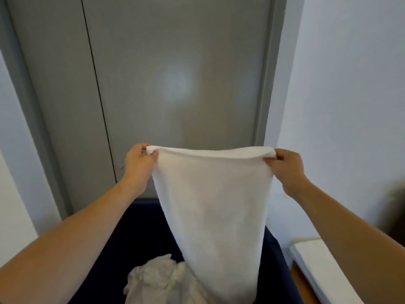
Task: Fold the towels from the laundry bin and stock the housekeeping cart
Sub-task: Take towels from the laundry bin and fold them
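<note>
White towel [213, 207] hanging long axis vertical over dark bin [140, 224], left hand [140, 160] and right hand [287, 164] fingers pinching its top corners, top edge level

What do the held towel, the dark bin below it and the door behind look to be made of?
Towel: white terry-like cloth, matte and soft; it drapes and bunches where both hands pinch it. Bin: probably dark navy fabric, matte with no shine, though its make is unclear. Door: grey painted or laminated panel, smooth with a faint sheen from a soft light reflection.
</note>
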